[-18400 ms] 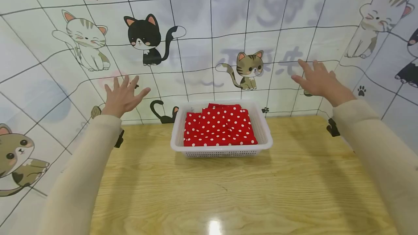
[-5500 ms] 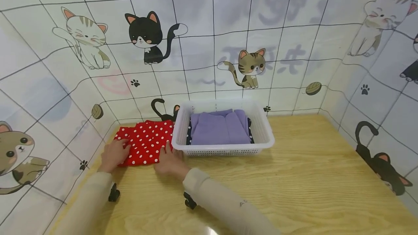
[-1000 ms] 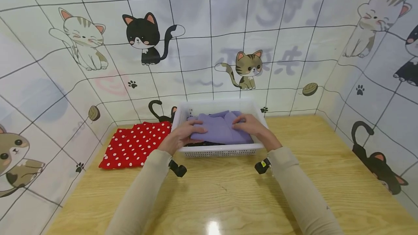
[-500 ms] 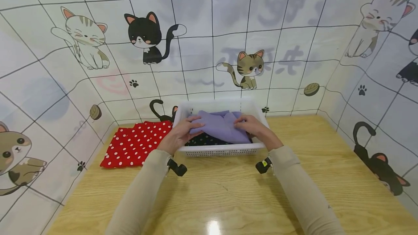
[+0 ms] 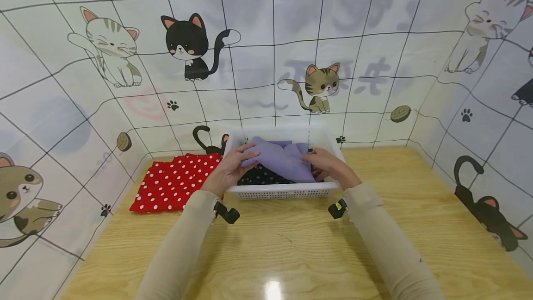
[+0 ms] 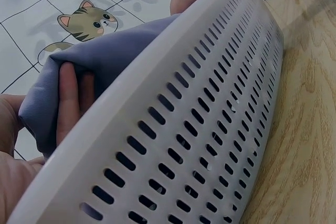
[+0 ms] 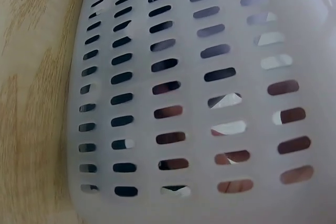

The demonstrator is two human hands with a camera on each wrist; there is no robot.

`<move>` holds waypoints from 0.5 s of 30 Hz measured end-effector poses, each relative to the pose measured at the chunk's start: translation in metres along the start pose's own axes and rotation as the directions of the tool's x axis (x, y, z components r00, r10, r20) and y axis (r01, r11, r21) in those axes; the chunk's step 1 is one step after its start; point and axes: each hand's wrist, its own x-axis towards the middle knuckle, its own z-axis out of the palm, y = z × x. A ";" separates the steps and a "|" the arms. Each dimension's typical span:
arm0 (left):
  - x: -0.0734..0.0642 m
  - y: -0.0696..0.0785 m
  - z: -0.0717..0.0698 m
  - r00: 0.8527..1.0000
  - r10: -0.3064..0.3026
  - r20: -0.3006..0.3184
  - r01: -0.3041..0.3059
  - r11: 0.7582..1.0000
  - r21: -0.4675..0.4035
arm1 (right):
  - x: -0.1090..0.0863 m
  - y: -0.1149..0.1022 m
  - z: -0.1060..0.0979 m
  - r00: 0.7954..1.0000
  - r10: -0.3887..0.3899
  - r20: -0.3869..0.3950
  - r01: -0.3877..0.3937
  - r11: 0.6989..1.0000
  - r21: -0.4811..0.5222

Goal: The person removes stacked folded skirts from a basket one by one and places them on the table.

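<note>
A folded purple cloth [image 5: 280, 157] lies in a white plastic basket [image 5: 280, 189], its left part lifted and tilted. My left hand [image 5: 228, 170] grips its left edge. In the left wrist view, fingers [image 6: 69, 95] of that hand reach under the lifted fold of the purple cloth [image 6: 113, 51]. My right hand [image 5: 331, 166] holds the cloth's right edge, its fingers curled down inside the basket. The right wrist view shows mostly the perforated basket wall [image 7: 152, 106], with parts of the hand seen through the slots. Beneath the purple cloth, a black cloth with white dots [image 5: 262, 177] shows.
A folded red cloth with white dots [image 5: 176, 184] lies on the wooden table [image 5: 283, 244], left of the basket. A cat-patterned wall covering [image 5: 254, 68] rises behind the basket and along both sides. Table surface extends in front and to the right.
The left part of the purple cloth has risen over the last second, uncovering more of the black dotted cloth. Earlier, the red dotted cloth went from the basket to the table at left.
</note>
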 end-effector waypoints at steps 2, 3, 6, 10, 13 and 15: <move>0.000 0.000 0.001 1.000 -0.004 0.001 0.004 1.000 -0.002 | -0.001 0.000 -0.001 1.000 0.004 0.017 -0.004 1.000 -0.007; 0.000 0.000 0.001 1.000 -0.006 0.001 0.006 1.000 0.000 | 0.000 0.000 -0.002 1.000 0.007 0.022 -0.007 1.000 -0.007; 0.001 0.000 0.002 1.000 -0.010 -0.007 0.010 1.000 0.010 | 0.001 0.000 -0.003 0.999 0.009 0.047 -0.011 1.000 0.027; 0.001 0.000 0.003 1.000 -0.020 -0.024 0.021 0.999 0.041 | 0.006 0.001 -0.004 0.997 0.008 0.074 -0.015 0.995 0.095; 0.001 -0.001 0.002 0.998 -0.034 -0.052 0.038 0.995 0.092 | 0.009 0.001 -0.004 0.997 -0.004 0.081 -0.005 0.994 0.111; 0.001 -0.001 0.001 0.997 -0.039 -0.069 0.048 0.990 0.136 | 0.011 0.001 -0.005 0.997 -0.022 0.075 0.012 0.992 0.124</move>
